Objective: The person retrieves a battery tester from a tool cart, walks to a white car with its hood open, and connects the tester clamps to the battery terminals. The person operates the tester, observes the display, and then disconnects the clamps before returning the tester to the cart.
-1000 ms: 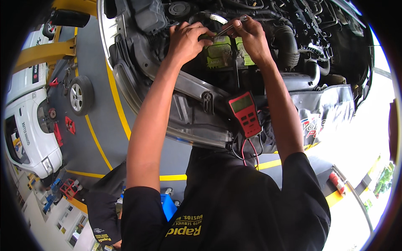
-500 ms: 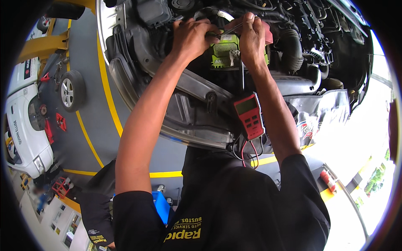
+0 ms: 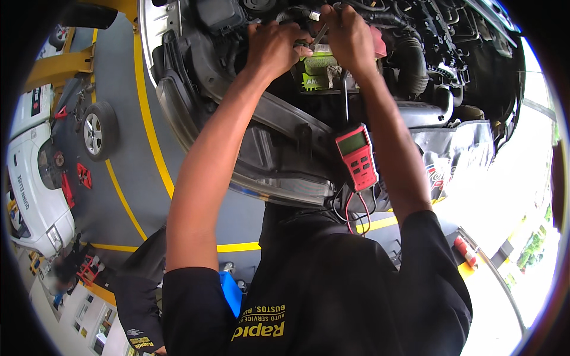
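My right hand grips a slim shiny metal tool that looks like a wrench, slanting down toward my left hand. My left hand is closed, fingers curled at the tool's lower end by the battery's left top edge; what they pinch there is hidden. Below and between both hands sits a green car battery, partly covered by my right hand. A pinkish-red cover shows just right of that hand. Nearer to me, a red handheld tester with a grey screen rests at the car's front edge, its leads hanging down.
Engine parts and a ribbed black air hose lie to the right. A printed cover drapes over the car's side. On the floor at left are a loose wheel, a white vehicle and a yellow lift arm. Another person's dark sleeve shows lower left.
My right hand has moved up and slightly left, and the wrench now slants more steeply. My left hand stays near the same spot, its fingers slightly shifted.
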Motion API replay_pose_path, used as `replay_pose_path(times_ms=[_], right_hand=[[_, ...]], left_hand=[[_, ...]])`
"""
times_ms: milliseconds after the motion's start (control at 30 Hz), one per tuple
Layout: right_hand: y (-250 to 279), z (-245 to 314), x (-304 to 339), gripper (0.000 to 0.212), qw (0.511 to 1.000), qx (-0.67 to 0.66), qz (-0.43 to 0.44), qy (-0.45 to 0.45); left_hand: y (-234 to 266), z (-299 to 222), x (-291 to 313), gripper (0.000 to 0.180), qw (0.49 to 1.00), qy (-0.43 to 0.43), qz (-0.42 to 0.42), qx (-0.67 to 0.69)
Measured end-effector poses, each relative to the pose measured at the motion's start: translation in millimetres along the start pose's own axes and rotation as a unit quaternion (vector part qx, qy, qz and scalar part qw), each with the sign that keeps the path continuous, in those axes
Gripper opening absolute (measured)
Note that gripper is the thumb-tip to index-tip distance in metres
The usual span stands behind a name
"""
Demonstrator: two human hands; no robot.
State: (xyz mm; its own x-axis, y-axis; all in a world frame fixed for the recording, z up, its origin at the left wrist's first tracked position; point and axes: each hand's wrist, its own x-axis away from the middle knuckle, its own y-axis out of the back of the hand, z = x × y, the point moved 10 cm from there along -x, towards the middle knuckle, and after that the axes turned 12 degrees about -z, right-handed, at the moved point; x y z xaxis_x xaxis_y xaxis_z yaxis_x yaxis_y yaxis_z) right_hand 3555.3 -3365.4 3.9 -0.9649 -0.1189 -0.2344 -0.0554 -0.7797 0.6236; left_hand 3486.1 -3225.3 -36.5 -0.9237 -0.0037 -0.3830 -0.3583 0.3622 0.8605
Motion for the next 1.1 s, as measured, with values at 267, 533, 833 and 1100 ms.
replay_pose_path(times_ms=[267,533,833,1100], right_hand=[[14,-15,8,0.036,0.998,-0.055,-0.010,0.023],[-26,-52,-2,0.022,0.910,-0.414,0.024,0.023],[20,-20,1,0.027,0.989,-0.143,-0.036,0.023],[12,-54,8,0.042,0.967,-0.252,0.036,-0.010]], left_hand=[[2,-6,2,0.041,0.998,-0.008,-0.050,0.027],[0,-10,-2,0.044,0.999,0.002,-0.027,0.042],[1,-5,2,0.038,0.999,-0.002,-0.028,0.032],[4,-10,2,0.031,0.999,-0.027,-0.035,0.011]])
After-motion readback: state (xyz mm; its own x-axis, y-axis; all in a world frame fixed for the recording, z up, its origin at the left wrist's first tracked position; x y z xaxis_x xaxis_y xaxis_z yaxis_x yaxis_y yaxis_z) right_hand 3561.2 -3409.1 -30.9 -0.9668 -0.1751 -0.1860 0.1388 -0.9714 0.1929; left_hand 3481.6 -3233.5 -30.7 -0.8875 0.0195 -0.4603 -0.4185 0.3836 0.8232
